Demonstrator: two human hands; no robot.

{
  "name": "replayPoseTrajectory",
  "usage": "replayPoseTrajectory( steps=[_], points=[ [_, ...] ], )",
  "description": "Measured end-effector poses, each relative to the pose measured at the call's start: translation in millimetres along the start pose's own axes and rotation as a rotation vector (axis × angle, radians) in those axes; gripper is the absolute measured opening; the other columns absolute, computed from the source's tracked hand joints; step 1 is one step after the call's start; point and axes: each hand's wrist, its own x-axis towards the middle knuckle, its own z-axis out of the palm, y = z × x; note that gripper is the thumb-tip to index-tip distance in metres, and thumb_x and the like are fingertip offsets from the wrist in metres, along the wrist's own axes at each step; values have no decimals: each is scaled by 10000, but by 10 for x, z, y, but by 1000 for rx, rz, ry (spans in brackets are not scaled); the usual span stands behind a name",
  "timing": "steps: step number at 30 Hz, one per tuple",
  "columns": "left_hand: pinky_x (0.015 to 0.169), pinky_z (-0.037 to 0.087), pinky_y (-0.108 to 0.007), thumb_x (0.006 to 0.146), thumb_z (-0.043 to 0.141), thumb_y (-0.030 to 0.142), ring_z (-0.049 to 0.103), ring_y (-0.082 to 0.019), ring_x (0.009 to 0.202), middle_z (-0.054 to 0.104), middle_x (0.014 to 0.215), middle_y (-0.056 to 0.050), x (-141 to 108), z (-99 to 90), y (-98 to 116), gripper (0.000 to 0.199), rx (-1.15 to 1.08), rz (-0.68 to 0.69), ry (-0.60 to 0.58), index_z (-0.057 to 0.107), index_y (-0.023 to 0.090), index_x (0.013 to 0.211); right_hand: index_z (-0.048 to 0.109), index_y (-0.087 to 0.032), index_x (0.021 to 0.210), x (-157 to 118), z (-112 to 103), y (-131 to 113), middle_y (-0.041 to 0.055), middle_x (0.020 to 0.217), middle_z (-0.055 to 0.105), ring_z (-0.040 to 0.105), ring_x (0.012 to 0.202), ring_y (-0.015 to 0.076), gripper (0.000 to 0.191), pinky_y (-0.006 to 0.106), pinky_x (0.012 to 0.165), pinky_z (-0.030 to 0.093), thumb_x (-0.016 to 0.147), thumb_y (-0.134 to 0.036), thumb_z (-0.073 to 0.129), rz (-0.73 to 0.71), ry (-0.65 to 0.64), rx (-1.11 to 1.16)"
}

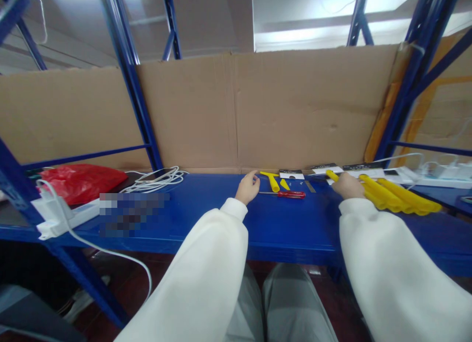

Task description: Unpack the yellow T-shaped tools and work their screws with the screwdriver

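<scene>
Yellow handles are lying just beside the fingers of the right hand, whose grip one cannot tell; the left hand is showing loosely curled, apparently empty fingers. Careless tugging could be rolling handles away.

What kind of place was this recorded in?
Probably an indoor workshop or small assembly station: a blue metal workbench backed by cardboard, with a red screwdriver and several yellow pieces lying on it.
</scene>
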Motion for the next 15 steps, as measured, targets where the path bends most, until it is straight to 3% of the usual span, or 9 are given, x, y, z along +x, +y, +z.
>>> replayPoseTrajectory(
  steps=[4,8,11,15],
  points=[
    [1006,503,-362,887,583,177,685,-226,1072,679,1277,-159,69,26,-40,487,-114,-90,71,556,128,1371,649,-111,1225,-132,-133,-335,234,1112,704,675,1068,352,437,406,837,524,808,-229,598,-130,86,91],
    [1060,462,-342,917,595,270,580,-243,1285,552,1447,-191,154,67,-128,559,-215,-139,170,460,133,1442,623,-150,1282,-290,-201,-844,185,1144,717,678,1064,332,471,397,870,520,824,-260,622,-394,69,214],
    [1103,421,-354,928,585,307,516,-246,1357,549,1454,-176,202,61,-194,507,-220,-138,239,501,152,1404,581,-189,1339,-464,-95,-1171,147,1205,708,665,1107,312,503,404,918,517,846,-283,620,-652,20,346],
    [1067,450,-370,913,578,287,624,-261,1224,697,1246,-164,216,12,-220,326,-327,-94,304,662,123,1182,555,-198,1369,-736,194,-1342,127,1329,648,617,1210,276,484,423,1015,485,887,-245,545,-984,20,481]
  ],
)
